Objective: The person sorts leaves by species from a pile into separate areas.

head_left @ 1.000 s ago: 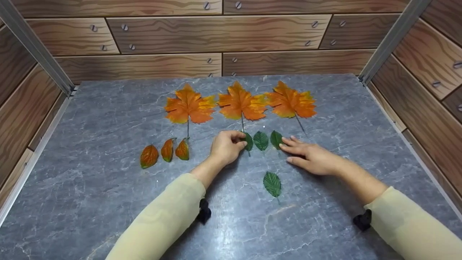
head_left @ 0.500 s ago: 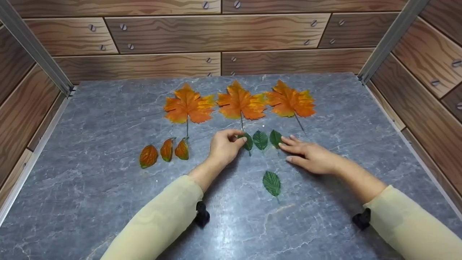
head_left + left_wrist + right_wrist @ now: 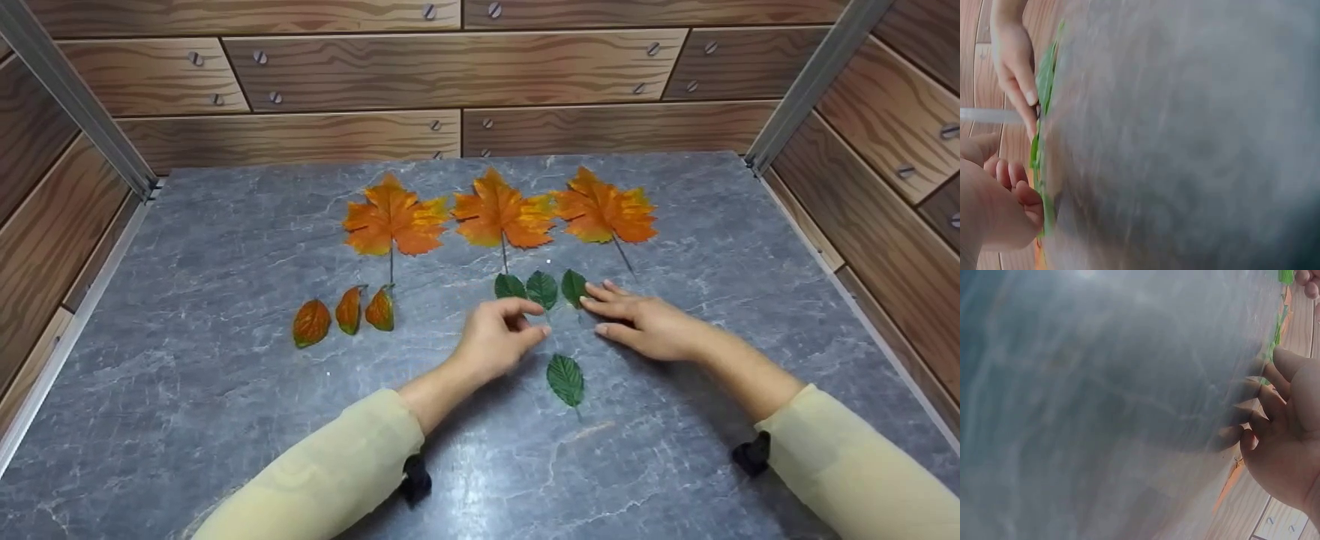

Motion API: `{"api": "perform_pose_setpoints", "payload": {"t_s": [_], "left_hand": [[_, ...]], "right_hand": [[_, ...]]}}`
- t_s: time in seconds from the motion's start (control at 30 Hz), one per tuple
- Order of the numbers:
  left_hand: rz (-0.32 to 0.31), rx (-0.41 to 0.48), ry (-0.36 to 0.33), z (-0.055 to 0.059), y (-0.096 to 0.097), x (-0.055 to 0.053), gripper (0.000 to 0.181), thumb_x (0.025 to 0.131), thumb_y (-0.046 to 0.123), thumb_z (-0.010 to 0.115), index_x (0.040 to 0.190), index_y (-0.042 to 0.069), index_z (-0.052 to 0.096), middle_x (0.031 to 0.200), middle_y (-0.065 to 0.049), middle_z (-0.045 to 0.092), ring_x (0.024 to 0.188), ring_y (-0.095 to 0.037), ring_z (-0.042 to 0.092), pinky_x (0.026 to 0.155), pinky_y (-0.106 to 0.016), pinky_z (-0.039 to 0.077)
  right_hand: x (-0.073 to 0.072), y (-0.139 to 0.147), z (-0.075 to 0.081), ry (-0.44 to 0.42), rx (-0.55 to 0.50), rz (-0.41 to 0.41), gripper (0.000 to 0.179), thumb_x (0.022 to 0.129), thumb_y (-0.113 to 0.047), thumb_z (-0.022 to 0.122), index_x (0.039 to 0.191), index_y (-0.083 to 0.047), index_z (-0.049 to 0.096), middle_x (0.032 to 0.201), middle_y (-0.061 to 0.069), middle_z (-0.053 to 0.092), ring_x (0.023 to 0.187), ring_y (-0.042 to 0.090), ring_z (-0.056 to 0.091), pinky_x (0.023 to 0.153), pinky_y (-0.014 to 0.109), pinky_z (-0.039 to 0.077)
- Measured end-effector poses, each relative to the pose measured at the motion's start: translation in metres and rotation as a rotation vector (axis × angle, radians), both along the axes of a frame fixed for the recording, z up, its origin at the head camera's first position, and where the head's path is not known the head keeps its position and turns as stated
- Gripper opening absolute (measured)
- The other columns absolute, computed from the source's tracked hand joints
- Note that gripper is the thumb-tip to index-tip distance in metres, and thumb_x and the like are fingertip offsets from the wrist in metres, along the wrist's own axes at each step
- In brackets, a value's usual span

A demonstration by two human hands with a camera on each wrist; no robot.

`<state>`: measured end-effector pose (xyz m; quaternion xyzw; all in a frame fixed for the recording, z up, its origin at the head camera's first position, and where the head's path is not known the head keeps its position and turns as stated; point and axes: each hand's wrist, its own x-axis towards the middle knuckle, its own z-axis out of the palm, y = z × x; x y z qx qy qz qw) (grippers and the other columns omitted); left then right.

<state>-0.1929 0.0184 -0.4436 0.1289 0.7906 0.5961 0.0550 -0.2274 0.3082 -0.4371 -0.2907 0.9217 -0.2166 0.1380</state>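
Note:
My left hand [image 3: 501,336] is over the table with thumb and index finger apart and nothing between them. Just beyond it lies a row of green leaves: a left one [image 3: 510,285], a middle one [image 3: 541,289] and a right one [image 3: 574,288]. A single green leaf [image 3: 565,380] lies nearer to me, below the left thumb. My right hand [image 3: 651,324] rests on the table with fingers spread, fingertips at the edge of the right green leaf. In the right wrist view the right hand [image 3: 1292,422] shows its fingers reaching down to the tabletop.
Three orange maple leaves [image 3: 501,210] with stems lie in a row at the back. To the left lie three smaller orange-green leaves [image 3: 311,322]. The grey marbled table [image 3: 187,420] is bordered by wood-patterned walls [image 3: 450,71] with metal corner posts.
My left hand has let go of the left green leaf and moved right and toward me, its thumb and index finger spreading. The right hand has stayed in place.

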Motion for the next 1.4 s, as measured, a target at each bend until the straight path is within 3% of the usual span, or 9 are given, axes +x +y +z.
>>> {"api": "perform_pose_setpoints", "payload": {"t_s": [0.17,0.37,0.6,0.9,1.4], "left_hand": [[-0.061,-0.017,-0.007,-0.005,0.005,0.008,0.028,0.094,0.011,0.083,0.120,0.002,0.079,0.077,0.005,0.065,0.067,-0.007,0.056,0.060,-0.021,0.047],[-0.091,-0.045,0.023,-0.009,0.009,0.012,0.027,0.093,0.013,0.084,0.118,0.003,0.080,0.078,0.007,0.063,0.070,-0.005,0.056,0.063,-0.021,0.046],[-0.098,-0.131,0.049,-0.013,0.013,0.014,0.030,0.090,0.018,0.088,0.117,0.006,0.081,0.080,0.008,0.064,0.071,-0.003,0.057,0.067,-0.023,0.048],[-0.101,-0.299,0.098,-0.014,0.015,0.018,0.041,0.084,0.032,0.093,0.119,0.013,0.081,0.094,0.004,0.067,0.086,-0.009,0.061,0.076,-0.027,0.050],[-0.149,-0.362,0.152,-0.017,0.014,0.018,0.048,0.082,0.036,0.095,0.122,0.013,0.080,0.099,0.003,0.066,0.090,-0.010,0.061,0.078,-0.026,0.049]], "right_hand": [[0.000,0.000,-0.001,0.001,-0.002,0.000,0.053,0.112,-0.034,0.056,0.160,-0.014,0.048,0.172,0.007,0.030,0.158,0.041,0.020,0.121,0.072,0.017],[0.000,0.000,-0.001,0.013,-0.004,0.007,0.053,0.112,-0.034,0.056,0.160,-0.013,0.048,0.172,0.007,0.030,0.158,0.041,0.021,0.120,0.075,0.016],[0.000,0.000,-0.001,0.022,-0.009,0.011,0.053,0.112,-0.034,0.056,0.160,-0.013,0.049,0.172,0.007,0.030,0.158,0.041,0.021,0.120,0.074,0.017],[-0.001,0.000,-0.001,0.020,-0.022,0.028,0.052,0.112,-0.030,0.058,0.159,-0.011,0.049,0.171,0.009,0.031,0.158,0.042,0.022,0.123,0.067,0.020],[-0.001,0.000,0.000,0.016,-0.009,0.023,0.053,0.112,-0.031,0.057,0.160,-0.012,0.048,0.172,0.009,0.030,0.158,0.043,0.021,0.121,0.071,0.018]]}}
